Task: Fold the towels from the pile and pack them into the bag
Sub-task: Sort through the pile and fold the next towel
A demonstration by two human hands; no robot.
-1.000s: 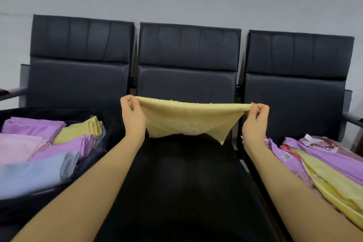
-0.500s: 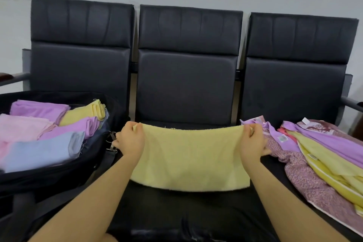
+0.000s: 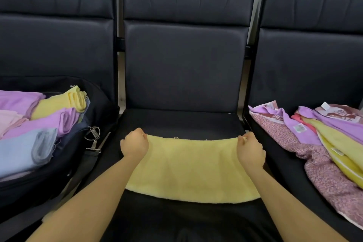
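Observation:
A pale yellow towel (image 3: pixel 193 169) lies spread across the middle black seat (image 3: pixel 180 124). My left hand (image 3: pixel 134 144) pinches its far left corner and my right hand (image 3: pixel 250 150) pinches its far right corner, both with fingers curled. On the left seat stands an open black bag (image 3: pixel 98 108) holding several folded towels (image 3: pixel 39 124) in purple, yellow, pink and blue. On the right seat lies the loose pile of towels (image 3: pixel 324 143), purple, yellow, coral and patterned pink.
Three black padded chairs stand side by side, their backrests (image 3: pixel 184 65) rising behind the seats. A metal strap clip (image 3: pixel 93 139) hangs off the bag's right side, near my left hand. Bare seat shows in front of and behind the yellow towel.
The yellow towel came down from the air onto the middle seat and now lies flat. Both hands lowered with it, still holding its far corners. The view tilted downward.

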